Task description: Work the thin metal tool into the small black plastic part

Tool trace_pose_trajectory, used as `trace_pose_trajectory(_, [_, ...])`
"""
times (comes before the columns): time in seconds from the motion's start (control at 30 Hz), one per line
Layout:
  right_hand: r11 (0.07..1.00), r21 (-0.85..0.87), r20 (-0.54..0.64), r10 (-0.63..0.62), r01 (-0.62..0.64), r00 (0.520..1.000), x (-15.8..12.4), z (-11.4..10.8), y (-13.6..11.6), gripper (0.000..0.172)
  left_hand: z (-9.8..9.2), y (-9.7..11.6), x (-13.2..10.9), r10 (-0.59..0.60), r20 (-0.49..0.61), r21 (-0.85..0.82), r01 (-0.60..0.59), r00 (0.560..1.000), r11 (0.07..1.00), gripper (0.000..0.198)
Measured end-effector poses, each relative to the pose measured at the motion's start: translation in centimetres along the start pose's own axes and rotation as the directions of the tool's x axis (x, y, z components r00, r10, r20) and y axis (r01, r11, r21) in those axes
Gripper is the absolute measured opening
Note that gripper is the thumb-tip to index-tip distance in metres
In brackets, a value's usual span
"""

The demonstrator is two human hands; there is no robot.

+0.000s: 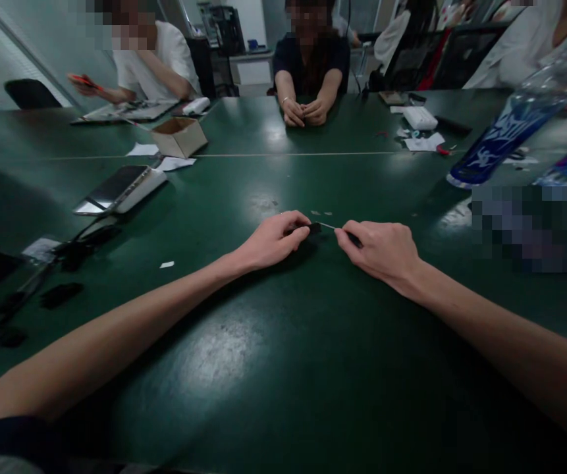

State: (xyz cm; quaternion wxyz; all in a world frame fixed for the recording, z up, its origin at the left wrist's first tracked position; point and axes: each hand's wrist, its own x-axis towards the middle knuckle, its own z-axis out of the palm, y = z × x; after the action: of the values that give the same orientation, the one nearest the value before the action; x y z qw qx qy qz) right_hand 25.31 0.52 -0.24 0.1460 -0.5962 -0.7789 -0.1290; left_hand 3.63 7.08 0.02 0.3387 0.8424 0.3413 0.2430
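Note:
Near the middle of the green table [313,329], my left hand [276,240] is closed on a small black piece [315,228], whose end sticks out past the fingertips. My right hand [382,250] is wrapped round a dark handle [353,239]. A thin metal shaft [327,226] runs from the right fingers to the black piece. Whether its tip touches the piece is too small to tell. Tiny light scraps [315,212] lie just beyond the hands.
A phone [115,189] lies on a white box at the left, near dark pieces [62,295]. Farther back stands an open cardboard box [179,137]. Bottles [498,141] are at the right. People sit across the table, one with hands [305,113] together.

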Motion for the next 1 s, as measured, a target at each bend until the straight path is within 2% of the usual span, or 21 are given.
trace_pose_trajectory(0.1, [1.000,0.008,-0.003,-0.003,0.003,1.000,0.01,0.10,0.00,0.046,0.02,0.13,-0.30,-0.003,-0.033,0.009,0.003,0.999,1.000,0.033])
trace_pose_trajectory(0.3, [0.999,0.029,-0.030,-0.035,0.036,0.999,-0.13,0.25,-0.20,0.044,0.44,-0.40,-0.11,-0.003,-0.091,-0.082,-0.004,0.996,0.997,0.032])
trace_pose_trajectory(0.6, [0.999,0.026,-0.001,-0.032,0.032,0.999,-0.08,0.25,-0.26,0.044,0.19,-0.53,-0.10,0.100,-0.048,-0.024,-0.102,0.994,0.995,0.036])
trace_pose_trajectory(0.87, [1.000,-0.006,-0.006,-0.016,0.016,1.000,-0.13,0.34,-0.30,0.044,0.18,-0.83,-0.16,0.095,-0.020,0.035,-0.095,0.995,0.995,0.039])
trace_pose_trajectory(1.0, [1.000,-0.014,0.006,-0.019,0.019,1.000,-0.08,0.27,-0.34,0.045,0.11,-0.63,-0.28,0.131,-0.024,0.067,-0.129,0.991,0.989,0.043])
